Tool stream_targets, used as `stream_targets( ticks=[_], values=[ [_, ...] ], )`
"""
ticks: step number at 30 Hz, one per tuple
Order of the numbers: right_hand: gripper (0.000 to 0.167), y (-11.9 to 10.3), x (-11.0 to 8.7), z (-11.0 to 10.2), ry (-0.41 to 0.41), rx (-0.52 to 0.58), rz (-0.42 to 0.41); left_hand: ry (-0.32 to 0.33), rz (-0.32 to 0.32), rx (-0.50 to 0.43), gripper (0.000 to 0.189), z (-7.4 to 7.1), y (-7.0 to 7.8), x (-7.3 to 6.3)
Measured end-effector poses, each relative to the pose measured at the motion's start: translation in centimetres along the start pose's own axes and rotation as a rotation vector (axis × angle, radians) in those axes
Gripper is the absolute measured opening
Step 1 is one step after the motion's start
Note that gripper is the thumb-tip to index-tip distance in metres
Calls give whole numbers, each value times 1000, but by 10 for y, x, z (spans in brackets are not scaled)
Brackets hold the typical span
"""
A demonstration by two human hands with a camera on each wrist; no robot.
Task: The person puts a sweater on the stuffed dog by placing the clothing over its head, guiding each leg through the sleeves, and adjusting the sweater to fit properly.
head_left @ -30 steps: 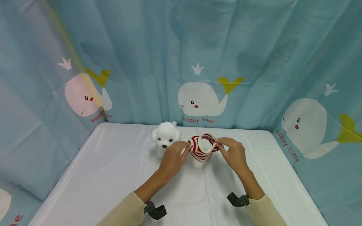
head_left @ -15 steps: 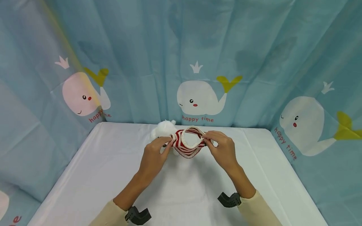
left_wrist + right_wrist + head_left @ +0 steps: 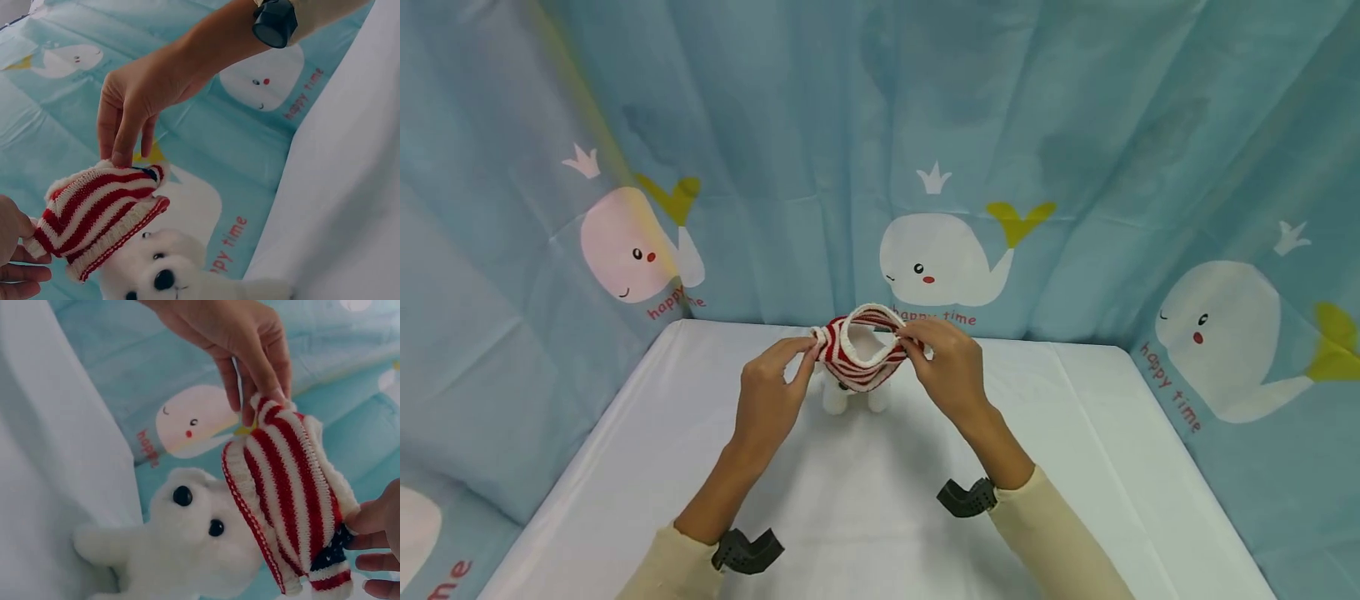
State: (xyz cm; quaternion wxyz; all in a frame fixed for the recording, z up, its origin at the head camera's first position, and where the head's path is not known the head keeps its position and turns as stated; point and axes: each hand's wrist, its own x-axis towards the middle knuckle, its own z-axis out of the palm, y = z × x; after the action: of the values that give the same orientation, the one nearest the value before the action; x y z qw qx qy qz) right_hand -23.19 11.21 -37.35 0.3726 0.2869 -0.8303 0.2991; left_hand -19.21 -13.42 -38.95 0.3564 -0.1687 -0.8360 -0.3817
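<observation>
Between both hands hangs a small knitted sweater (image 3: 857, 372) with red and white stripes, its white-edged opening spread into a ring. My left hand (image 3: 769, 392) pinches one end of it between thumb and fingers. My right hand (image 3: 951, 371) pinches the opposite side, near a navy patch (image 3: 331, 553) dotted with white. Just behind and below the sweater stands a white plush dog (image 3: 835, 400). Most of its head is hidden in the head view, while both wrist views show its dark eyes and the nose (image 3: 164, 279), the garment close over its head.
A white cloth covers the table (image 3: 865, 500). Blue curtains (image 3: 790, 167) printed with whales enclose its back and sides, close behind the plush dog. Each wrist carries a black camera mount (image 3: 748, 550).
Both hands have carried the sweater left and up, from beside the plush dog to over its head. The grips stay the same, and the dog's face is now covered in the head view.
</observation>
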Motion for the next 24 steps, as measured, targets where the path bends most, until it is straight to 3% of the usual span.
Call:
stream_targets(
  ticks=[8, 18, 22, 24],
  values=[
    [8, -2, 17, 21, -39, -72, 2, 39, -75, 19, 20, 2, -25, 9],
    [8, 2, 22, 43, -98, -131, 19, 40, -145, 31, 23, 13, -50, 9],
    [16, 5, 16, 44, -118, -80, 34, 29, -187, 41, 24, 14, -54, 3],
    [22, 8, 11, 42, -88, -24, 49, 26, -203, 31, 25, 15, -55, 1]
  ],
)
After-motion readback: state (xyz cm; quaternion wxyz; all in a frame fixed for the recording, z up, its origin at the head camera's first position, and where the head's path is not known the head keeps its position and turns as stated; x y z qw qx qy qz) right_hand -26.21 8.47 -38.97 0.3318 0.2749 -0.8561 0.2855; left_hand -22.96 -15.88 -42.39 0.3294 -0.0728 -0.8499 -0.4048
